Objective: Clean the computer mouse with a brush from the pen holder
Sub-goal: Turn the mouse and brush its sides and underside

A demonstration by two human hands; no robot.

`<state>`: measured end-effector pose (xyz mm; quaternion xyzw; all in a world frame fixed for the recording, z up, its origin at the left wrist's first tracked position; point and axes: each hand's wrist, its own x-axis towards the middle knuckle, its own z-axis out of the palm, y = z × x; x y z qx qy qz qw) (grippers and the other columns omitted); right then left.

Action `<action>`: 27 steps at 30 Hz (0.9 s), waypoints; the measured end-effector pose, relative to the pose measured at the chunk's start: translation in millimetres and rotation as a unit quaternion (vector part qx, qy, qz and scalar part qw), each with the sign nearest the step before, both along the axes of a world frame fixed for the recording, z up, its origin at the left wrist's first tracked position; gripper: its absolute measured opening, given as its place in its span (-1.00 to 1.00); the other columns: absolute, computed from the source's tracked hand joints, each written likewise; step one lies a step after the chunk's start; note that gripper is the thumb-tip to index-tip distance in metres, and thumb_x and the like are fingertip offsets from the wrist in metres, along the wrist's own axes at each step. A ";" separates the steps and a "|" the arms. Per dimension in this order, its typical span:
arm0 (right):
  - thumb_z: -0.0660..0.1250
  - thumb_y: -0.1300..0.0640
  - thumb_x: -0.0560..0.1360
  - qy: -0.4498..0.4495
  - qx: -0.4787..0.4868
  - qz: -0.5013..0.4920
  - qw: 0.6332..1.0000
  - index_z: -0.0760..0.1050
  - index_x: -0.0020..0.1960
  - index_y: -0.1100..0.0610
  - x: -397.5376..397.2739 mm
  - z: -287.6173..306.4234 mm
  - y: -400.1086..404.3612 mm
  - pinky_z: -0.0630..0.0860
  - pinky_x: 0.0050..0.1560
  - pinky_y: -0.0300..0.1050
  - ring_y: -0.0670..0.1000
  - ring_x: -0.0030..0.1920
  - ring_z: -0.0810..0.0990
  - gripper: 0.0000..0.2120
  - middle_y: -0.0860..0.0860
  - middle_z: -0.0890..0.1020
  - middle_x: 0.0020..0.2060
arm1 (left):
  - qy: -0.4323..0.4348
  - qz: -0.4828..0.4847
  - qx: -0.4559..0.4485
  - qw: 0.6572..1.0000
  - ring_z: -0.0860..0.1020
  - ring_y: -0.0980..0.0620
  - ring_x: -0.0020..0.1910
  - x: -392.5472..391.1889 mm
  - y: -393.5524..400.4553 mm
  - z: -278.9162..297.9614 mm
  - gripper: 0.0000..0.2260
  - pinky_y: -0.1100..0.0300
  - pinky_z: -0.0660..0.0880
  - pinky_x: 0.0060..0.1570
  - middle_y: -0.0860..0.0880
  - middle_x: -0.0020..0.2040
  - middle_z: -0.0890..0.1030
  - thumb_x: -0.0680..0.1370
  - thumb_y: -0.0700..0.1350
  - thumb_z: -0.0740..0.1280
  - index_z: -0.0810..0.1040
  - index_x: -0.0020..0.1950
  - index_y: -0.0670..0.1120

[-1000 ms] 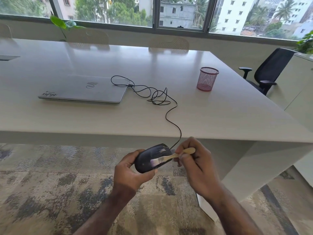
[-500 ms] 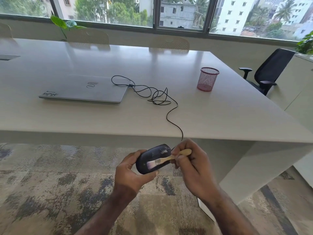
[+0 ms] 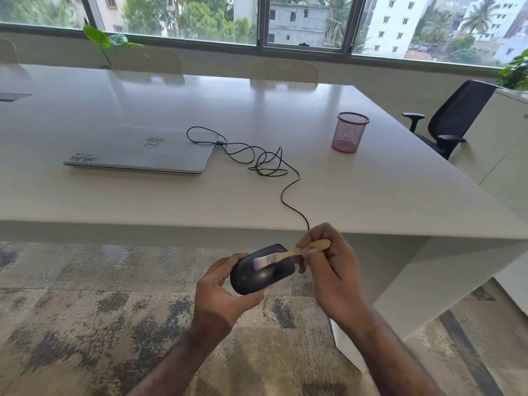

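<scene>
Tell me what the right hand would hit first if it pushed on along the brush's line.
Probably the mouse: the right hand aims the brush at it, bristles apparently touching already.

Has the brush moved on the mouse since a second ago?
Yes. The brush bristles have slid up the mouse, toward the table edge.

Left hand (image 3: 225, 292) cupped with fingers curled, right hand (image 3: 328, 267) pinched shut, forearms converging.

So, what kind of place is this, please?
Most likely an office meeting room: a large white table with a closed laptop, a black office chair at its side, and wide windows onto city buildings.
</scene>
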<state>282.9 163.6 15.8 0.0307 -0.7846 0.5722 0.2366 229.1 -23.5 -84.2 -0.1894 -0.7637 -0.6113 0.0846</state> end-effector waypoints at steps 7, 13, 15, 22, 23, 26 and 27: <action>0.16 0.00 0.42 -0.003 0.090 -0.042 0.995 0.45 -0.14 -0.08 -3.9 1.0 7.2 0.44 -0.35 0.02 0.05 -0.37 0.48 -0.90 0.00 0.55 -0.34 | -0.002 0.002 0.000 1.000 0.61 0.19 0.16 -2.5 -1.3 -4.0 -0.45 0.47 0.47 0.07 0.22 0.11 0.66 0.21 0.05 0.67 0.65 0.15 0.37; 0.19 0.06 0.41 0.014 0.023 -0.019 0.999 0.48 -0.16 -0.07 -1.5 10.4 4.6 0.48 -0.29 0.25 0.23 -0.32 0.50 -0.90 0.11 0.57 -0.34 | 0.004 -0.002 0.005 1.000 0.61 0.21 0.16 -1.8 -0.2 -1.8 -0.47 0.43 0.51 0.07 0.22 0.13 0.66 0.22 0.13 0.64 0.64 0.17 0.36; 0.18 0.07 0.42 0.002 0.052 0.006 0.999 0.47 -0.15 -0.05 -0.1 7.8 2.1 0.47 -0.31 0.22 0.20 -0.33 0.50 -0.90 0.10 0.56 -0.35 | 0.007 0.001 0.001 1.000 0.61 0.22 0.16 -2.4 0.2 -0.3 -0.48 0.50 0.47 0.04 0.24 0.12 0.66 0.23 0.14 0.64 0.63 0.16 0.39; 0.18 0.01 0.43 0.004 0.077 -0.023 0.997 0.47 -0.14 -0.05 0.3 6.9 10.6 0.45 -0.36 0.07 0.13 -0.38 0.50 -0.90 0.04 0.56 -0.36 | -0.001 -0.010 -0.004 1.000 0.61 0.20 0.17 -3.5 0.2 -3.9 -0.46 0.47 0.48 0.06 0.22 0.13 0.67 0.22 0.10 0.66 0.65 0.17 0.36; 0.20 0.01 0.43 0.007 0.051 -0.026 0.998 0.48 -0.14 -0.05 0.4 8.6 13.1 0.47 -0.34 0.11 0.21 -0.34 0.53 -0.90 0.08 0.57 -0.35 | -0.001 -0.008 -0.003 1.000 0.61 0.21 0.17 -3.4 -0.1 -3.5 -0.46 0.48 0.48 0.07 0.23 0.12 0.67 0.22 0.12 0.65 0.65 0.17 0.36; 0.22 0.10 0.44 0.017 -0.008 -0.025 1.000 0.51 -0.15 -0.01 0.1 10.6 21.2 0.52 -0.29 -0.10 0.14 -0.28 0.60 -0.90 -0.02 0.60 -0.32 | 0.000 -0.003 -0.003 1.000 0.60 0.26 0.16 -3.3 -0.8 -1.9 -0.46 0.52 0.46 0.07 0.29 0.11 0.66 0.21 0.15 0.64 0.63 0.15 0.42; 0.22 0.12 0.43 0.016 -0.018 -0.017 1.000 0.52 -0.15 -0.01 0.2 10.7 22.4 0.52 -0.27 -0.14 0.08 -0.28 0.59 -0.89 -0.04 0.60 -0.32 | 0.000 -0.002 -0.003 1.000 0.60 0.27 0.16 -3.4 -0.8 -1.8 -0.46 0.52 0.45 0.07 0.29 0.12 0.66 0.21 0.15 0.64 0.63 0.15 0.43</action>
